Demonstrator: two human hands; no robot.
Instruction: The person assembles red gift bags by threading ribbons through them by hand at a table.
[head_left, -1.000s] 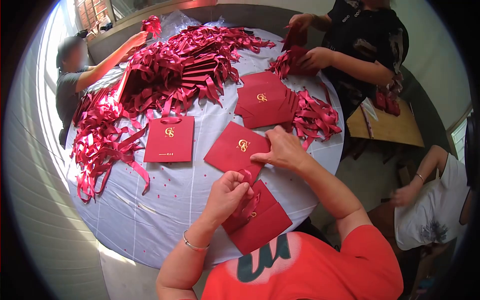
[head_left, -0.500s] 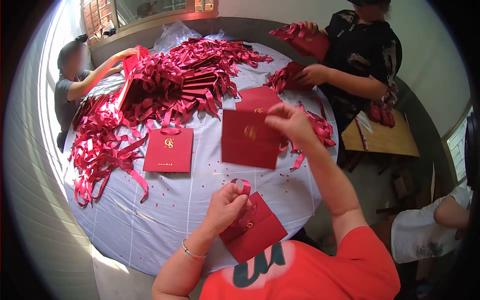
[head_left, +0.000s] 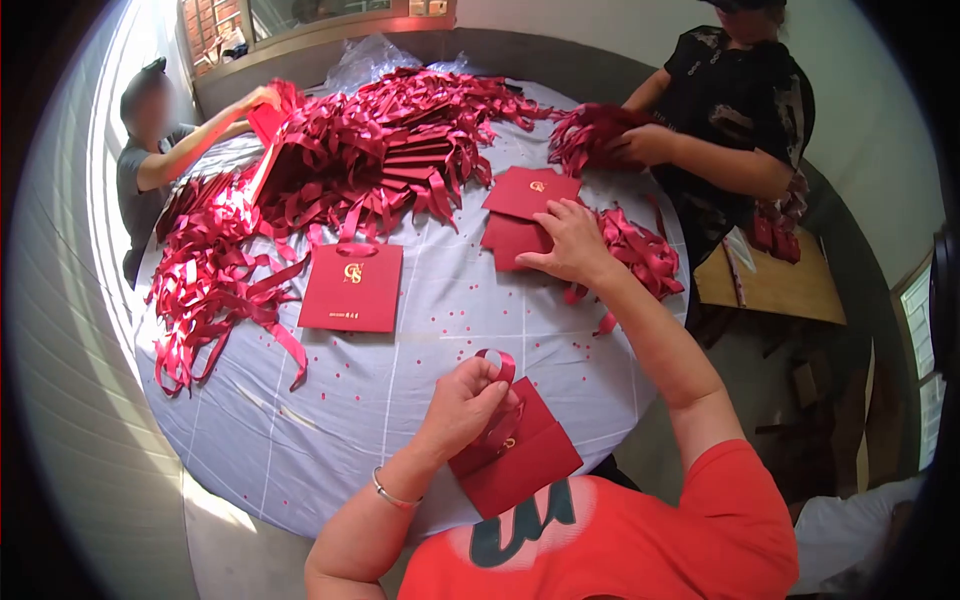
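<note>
While the left hand (head_left: 468,400) pinches a ribbon handle loop (head_left: 497,362) above its red paper bag (head_left: 520,460), the right hand (head_left: 568,240) rests with spread fingers on the flat bag stack (head_left: 525,215). Both lie on the grey tablecloth (head_left: 400,380), right of a lone flat bag (head_left: 352,288).

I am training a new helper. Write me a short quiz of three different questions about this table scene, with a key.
1. True or false: the left hand holds the ribbon handle of a folded red paper bag.
2. What does the right hand rest on: A) the stack of flat red paper bags, B) the single flat red bag with a gold logo, C) the wooden board?
3. Fill in: the round table is covered by a pale ____.

Key: 1 true; 2 A; 3 cloth.
</note>
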